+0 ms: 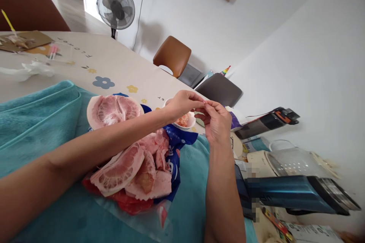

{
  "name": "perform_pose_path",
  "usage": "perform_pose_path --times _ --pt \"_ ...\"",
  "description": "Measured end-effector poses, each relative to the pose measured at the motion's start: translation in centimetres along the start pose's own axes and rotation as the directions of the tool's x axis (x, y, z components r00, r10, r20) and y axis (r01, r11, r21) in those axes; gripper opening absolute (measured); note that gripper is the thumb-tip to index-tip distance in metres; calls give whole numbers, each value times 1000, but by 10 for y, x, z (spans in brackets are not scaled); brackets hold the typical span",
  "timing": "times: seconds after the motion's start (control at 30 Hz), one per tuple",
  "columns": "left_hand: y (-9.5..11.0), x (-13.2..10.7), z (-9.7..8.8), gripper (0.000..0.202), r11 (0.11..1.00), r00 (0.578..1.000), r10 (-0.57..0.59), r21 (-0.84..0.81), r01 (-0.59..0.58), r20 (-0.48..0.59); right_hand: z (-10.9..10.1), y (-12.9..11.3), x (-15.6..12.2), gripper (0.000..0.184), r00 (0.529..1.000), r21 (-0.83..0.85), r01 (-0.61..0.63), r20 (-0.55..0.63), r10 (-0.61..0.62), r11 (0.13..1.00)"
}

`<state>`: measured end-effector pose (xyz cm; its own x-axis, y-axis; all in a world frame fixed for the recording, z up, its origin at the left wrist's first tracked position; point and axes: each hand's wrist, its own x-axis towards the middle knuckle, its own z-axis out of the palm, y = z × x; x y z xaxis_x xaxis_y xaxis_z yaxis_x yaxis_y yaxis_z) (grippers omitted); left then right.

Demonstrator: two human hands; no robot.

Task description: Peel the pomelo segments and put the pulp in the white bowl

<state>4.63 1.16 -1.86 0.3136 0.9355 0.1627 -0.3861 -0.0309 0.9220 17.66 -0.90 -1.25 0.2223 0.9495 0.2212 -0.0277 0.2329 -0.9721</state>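
Pinching a tiny pomelo bit (204, 102) between my left hand (184, 103) and right hand (216, 121), fingertips closed on it, above the bowl (186, 122). Slippery bit could drop onto the towel (37, 110), missing the bowl.

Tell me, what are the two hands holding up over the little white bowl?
The left hand and right hand meet fingertip to fingertip above the bowl, pinching a tiny pinkish bit at its ends. It is too small to name for sure.
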Motion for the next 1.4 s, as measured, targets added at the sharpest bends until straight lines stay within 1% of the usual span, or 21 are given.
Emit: perform_pose_path --times 0.07,0.13,0.23,0.33,0.47,0.53,0.63,0.77,0.8,0.83,0.9,1.07,1.1,1.13,1.17,1.2,1.27,1.3,1.37,1.4 --pt "0 1 2 6 990 998 40 134 -33 -57 -2 -2 -5 10 1000 -8 -4 5 4 1000" --pt "0 1 4 7 970 994 93 231 -78 -56 -3 -5 -10 10 1000 -6 -2 -6 2 1000" --pt "1 -1 6 8 943 988 151 306 -130 -43 -1 -8 -18 7 999 17 14 -45 -13 1000" --pt "6 -9 8 8 937 987 156 321 -135 -40 2 -11 -25 5 995 23 22 -95 -20 999" --pt "16 -21 10 6 948 992 104 308 -76 -75 5 -14 -38 6 989 -8 56 -135 -56 998" --pt "21 -27 9 6 950 989 99 305 -62 -108 4 -17 -46 9 984 -18 72 -159 -74 997" --pt "30 -36 2 7 940 984 131 330 -84 -123 0 -20 -57 12 979 -20 83 -182 -86 996" --pt "46 -54 -16 7 911 963 225 383 -154 -148 -8 -24 -71 14 979 -17 99 -179 -101 995" --pt "50 -59 -21 7 902 955 247 400 -166 -162 -10 -24 -74 14 980 -20 104 -170 -106 994" --pt "55 -64 -28 7 894 938 278 413 -174 -205 -11 -25 -78 13 981 -26 109 -156 -111 994" --pt "64 -74 -41 6 883 916 300 441 -161 -265 -12 -26 -84 11 985 -38 120 -123 -124 992" --pt "83 -105 -80 8 796 876 382 586 -149 -296 -4 -29 -101 7 991 -45 131 -18 -132 990" --pt "86 -113 -89 8 784 861 397 605 -138 -318 -2 -30 -103 7 991 -52 130 13 -130 990" --pt "89 -122 -97 9 783 847 397 611 -113 -353 0 -29 -106 6 991 -66 130 53 -126 989" --pt "92 -130 -105 8 789 823 399 608 -84 -404 2 -29 -108 6 988 -88 128 97 -120 988" --pt "95 -139 -112 8 798 831 362 602 -41 -423 3 -28 -109 6 984 -116 126 143 -109 985" --pt "98 -154 -124 8 806 821 322 592 24 -471 4 -24 -112 5 971 -189 124 224 -80 974" --pt "99 -160 -128 7 805 800 332 593 36 -500 5 -22 -113 6 964 -236 128 258 -65 963" --pt "99 -168 -132 7 812 774 325 580 65 -543 5 -19 -115 6 948 -335 150 315 -39 930" --pt "98 -170 -133 7 819 775 319 570 65 -546 4 -18 -115 6 940 -380 165 340 -28 910"
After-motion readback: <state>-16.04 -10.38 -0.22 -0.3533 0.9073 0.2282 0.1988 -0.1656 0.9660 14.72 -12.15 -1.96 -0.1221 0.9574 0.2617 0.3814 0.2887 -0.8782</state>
